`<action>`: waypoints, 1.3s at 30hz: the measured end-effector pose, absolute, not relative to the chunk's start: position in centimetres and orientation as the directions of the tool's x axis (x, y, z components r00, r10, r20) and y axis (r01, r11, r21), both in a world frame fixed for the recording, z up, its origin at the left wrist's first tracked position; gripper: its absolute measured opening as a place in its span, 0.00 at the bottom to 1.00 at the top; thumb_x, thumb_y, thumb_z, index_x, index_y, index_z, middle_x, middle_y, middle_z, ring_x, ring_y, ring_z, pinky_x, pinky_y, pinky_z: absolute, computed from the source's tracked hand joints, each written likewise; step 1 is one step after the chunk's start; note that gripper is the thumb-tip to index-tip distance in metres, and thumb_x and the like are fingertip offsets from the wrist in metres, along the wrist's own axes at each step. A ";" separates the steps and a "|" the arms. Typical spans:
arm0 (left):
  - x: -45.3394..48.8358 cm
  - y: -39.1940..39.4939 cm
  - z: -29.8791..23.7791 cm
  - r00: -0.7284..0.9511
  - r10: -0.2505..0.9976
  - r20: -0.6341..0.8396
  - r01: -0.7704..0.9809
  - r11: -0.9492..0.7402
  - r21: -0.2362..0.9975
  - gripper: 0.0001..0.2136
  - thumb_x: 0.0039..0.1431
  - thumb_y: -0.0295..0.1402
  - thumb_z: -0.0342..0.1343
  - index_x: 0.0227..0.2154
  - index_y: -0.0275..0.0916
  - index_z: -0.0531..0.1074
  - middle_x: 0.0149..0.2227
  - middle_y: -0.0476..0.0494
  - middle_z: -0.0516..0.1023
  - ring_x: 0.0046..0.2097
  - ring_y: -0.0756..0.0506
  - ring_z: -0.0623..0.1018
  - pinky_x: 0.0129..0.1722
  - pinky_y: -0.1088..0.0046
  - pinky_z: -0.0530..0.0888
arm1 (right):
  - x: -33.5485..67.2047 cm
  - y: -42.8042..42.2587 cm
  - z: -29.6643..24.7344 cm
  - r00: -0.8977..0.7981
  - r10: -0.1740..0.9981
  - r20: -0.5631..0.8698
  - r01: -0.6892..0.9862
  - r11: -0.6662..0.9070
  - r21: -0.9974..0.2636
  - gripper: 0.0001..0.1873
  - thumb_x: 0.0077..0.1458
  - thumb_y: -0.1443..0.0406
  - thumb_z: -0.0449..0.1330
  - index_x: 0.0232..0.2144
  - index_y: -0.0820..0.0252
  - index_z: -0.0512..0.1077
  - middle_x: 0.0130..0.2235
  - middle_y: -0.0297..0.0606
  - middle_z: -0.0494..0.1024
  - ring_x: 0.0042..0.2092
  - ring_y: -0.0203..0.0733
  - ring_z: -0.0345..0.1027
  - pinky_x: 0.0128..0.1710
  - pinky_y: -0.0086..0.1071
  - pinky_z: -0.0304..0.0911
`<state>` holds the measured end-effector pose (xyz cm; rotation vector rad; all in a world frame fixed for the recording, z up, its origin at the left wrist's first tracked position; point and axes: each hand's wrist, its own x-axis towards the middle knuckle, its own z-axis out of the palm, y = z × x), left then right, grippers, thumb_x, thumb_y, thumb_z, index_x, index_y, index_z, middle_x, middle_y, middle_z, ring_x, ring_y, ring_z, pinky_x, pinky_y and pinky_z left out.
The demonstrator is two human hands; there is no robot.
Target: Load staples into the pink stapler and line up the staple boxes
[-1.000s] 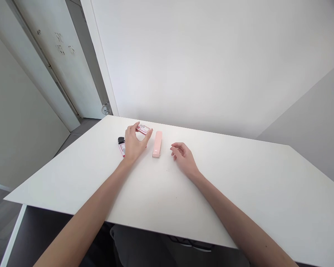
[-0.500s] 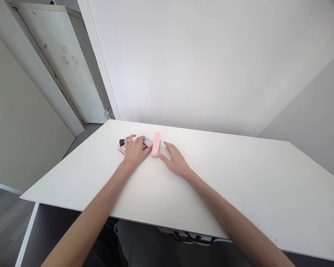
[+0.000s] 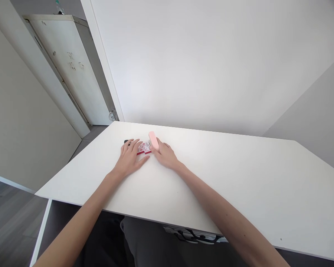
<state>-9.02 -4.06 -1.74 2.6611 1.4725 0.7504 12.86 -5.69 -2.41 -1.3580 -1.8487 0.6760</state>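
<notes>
A pink stapler (image 3: pixel 153 141) is gripped in my right hand (image 3: pixel 165 155), tilted with its far end leaning left. My left hand (image 3: pixel 129 157) rests with fingers spread over the left part of some small red-and-white boxes (image 3: pixel 147 147), its thumb stretched out on the tabletop toward my right hand. The boxes lie side by side, just left of the stapler, and my fingers partly cover them. Behind my left fingertips pokes out the end of a black object (image 3: pixel 126 141); most of it is hidden, so its kind is unclear.
The white tabletop (image 3: pixel 225 185) runs far to the right and meets a white wall (image 3: pixel 183 66) at its back edge. A worn white cabinet (image 3: pixel 69 70) stands beyond the left end. Below the front edge, black-and-white items (image 3: pixel 195 236) show in the dark space.
My right hand has closed on the pink stapler, and the stapler has turned to lean left. My left hand has shifted back slightly, uncovering more of the boxes. The view has shifted slightly.
</notes>
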 end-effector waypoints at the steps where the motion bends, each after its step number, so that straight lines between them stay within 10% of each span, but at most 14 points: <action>1: -9.6 -4.6 -1.7 0.434 0.807 0.400 0.799 -0.550 0.242 0.33 0.67 0.54 0.53 0.69 0.41 0.62 0.74 0.33 0.62 0.75 0.30 0.56 0.73 0.43 0.56 | 12.6 -5.4 -2.5 -0.171 0.955 0.243 0.568 0.297 -0.768 0.33 0.73 0.45 0.44 0.71 0.52 0.60 0.68 0.43 0.72 0.71 0.53 0.61 0.73 0.53 0.49; 15: -14.1 -11.7 -3.2 0.065 0.976 0.206 0.976 -0.105 0.191 0.47 0.68 0.59 0.43 0.74 0.21 0.51 0.77 0.23 0.52 0.79 0.30 0.50 0.77 0.46 0.52 | 14.9 -9.8 -3.3 -0.152 0.983 0.105 0.666 0.180 -0.724 0.45 0.72 0.38 0.35 0.76 0.60 0.52 0.78 0.47 0.55 0.78 0.56 0.45 0.75 0.53 0.45; 25: -13.4 -14.8 -3.0 0.082 0.981 0.177 0.991 -0.100 0.092 0.41 0.71 0.53 0.37 0.73 0.22 0.56 0.77 0.27 0.52 0.79 0.31 0.52 0.77 0.47 0.52 | 24.0 -20.7 -5.4 -0.073 0.993 0.091 0.912 0.104 -0.398 0.43 0.74 0.43 0.35 0.77 0.64 0.53 0.80 0.44 0.46 0.80 0.47 0.36 0.79 0.47 0.33; 39: -13.2 -16.4 -2.7 0.067 0.980 0.190 0.994 -0.082 0.070 0.39 0.71 0.52 0.36 0.74 0.26 0.58 0.77 0.31 0.54 0.78 0.31 0.54 0.76 0.46 0.53 | 25.1 -25.8 -5.3 0.008 0.993 0.120 0.940 0.033 -0.339 0.38 0.75 0.45 0.37 0.76 0.55 0.57 0.79 0.37 0.49 0.80 0.48 0.39 0.79 0.51 0.38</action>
